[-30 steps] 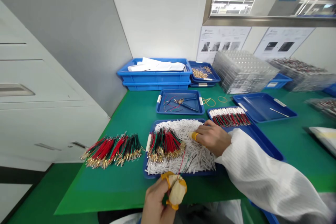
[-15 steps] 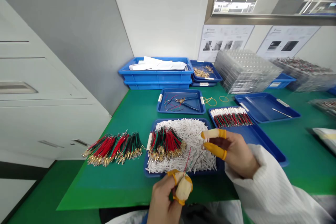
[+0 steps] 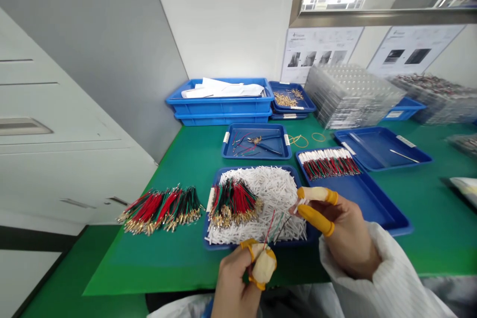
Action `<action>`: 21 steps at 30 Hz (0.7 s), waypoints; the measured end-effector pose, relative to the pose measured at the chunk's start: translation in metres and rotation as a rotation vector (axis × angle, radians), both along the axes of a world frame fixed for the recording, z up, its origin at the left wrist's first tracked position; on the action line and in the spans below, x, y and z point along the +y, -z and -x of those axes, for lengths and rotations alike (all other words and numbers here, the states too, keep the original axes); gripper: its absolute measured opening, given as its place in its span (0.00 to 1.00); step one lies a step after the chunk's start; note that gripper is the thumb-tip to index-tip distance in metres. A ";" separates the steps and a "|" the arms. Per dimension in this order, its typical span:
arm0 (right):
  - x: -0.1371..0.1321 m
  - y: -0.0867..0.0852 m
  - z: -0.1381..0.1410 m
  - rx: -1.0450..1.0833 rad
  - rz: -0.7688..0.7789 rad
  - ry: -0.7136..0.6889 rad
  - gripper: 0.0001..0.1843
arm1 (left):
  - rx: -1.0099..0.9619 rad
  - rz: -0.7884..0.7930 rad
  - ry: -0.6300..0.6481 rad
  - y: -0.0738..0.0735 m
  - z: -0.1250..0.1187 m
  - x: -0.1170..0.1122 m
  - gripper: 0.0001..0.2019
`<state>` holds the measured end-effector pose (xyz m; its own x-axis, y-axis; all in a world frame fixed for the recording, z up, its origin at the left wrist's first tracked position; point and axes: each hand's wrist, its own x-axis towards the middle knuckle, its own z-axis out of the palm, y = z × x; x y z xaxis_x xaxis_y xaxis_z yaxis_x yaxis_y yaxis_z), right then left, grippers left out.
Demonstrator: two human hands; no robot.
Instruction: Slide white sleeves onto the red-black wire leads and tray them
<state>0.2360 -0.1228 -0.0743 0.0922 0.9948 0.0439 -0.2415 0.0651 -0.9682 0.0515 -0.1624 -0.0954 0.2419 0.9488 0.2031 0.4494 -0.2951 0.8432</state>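
My left hand (image 3: 240,276), in yellow finger cots, is at the front edge of the table. It pinches a few thin wires (image 3: 269,228), red, green and black, whose free ends point up and away. My right hand (image 3: 341,226), also in yellow finger cots, is closed on small white tubes (image 3: 301,202) between thumb and fingertips, just right of those wires. Beneath and beyond both hands is a blue tray (image 3: 206,231) full of loose white tubes (image 3: 276,184). On these tubes lies a bundle of red, black and green wires (image 3: 236,198) with gold ends.
More wire bundles (image 3: 164,208) lie on the green table at left. A tray (image 3: 376,203) at right holds a row of white-sleeved wires (image 3: 330,163). Behind are a tray with pliers (image 3: 268,146), stacked blue bins (image 3: 219,107) and clear plastic trays (image 3: 350,94).
My right hand has moved slightly right, and the white tubes in its fingertips now show more clearly. The wires in my left hand appear more spread apart. The view has shifted slightly.
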 end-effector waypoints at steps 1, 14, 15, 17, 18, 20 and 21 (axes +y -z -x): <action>0.000 0.001 0.000 -0.001 -0.001 0.011 0.11 | 0.000 0.000 0.005 0.001 0.000 0.000 0.10; -0.009 0.004 0.013 0.031 0.022 -0.025 0.11 | -0.010 0.058 -0.009 -0.003 -0.004 -0.001 0.09; -0.011 0.004 0.015 0.044 0.031 -0.050 0.11 | -0.021 0.054 -0.013 -0.005 -0.005 0.000 0.09; -0.012 0.004 0.015 0.076 0.040 -0.118 0.13 | -0.045 0.040 -0.024 -0.008 -0.007 0.000 0.10; -0.011 0.003 0.014 0.092 0.032 -0.140 0.15 | -0.052 0.034 -0.029 -0.009 -0.008 0.000 0.10; -0.008 -0.001 0.009 0.099 -0.019 -0.133 0.15 | -0.053 0.032 -0.035 -0.010 -0.009 0.000 0.10; -0.006 -0.004 0.006 0.076 -0.052 -0.107 0.14 | -0.051 0.032 -0.035 -0.011 -0.009 0.000 0.10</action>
<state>0.2298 -0.1287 -0.0704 -0.0089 0.9957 0.0923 -0.3219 0.0845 -0.9430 0.0607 -0.1620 -0.0848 0.1990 0.9627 0.1833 0.4154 -0.2523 0.8740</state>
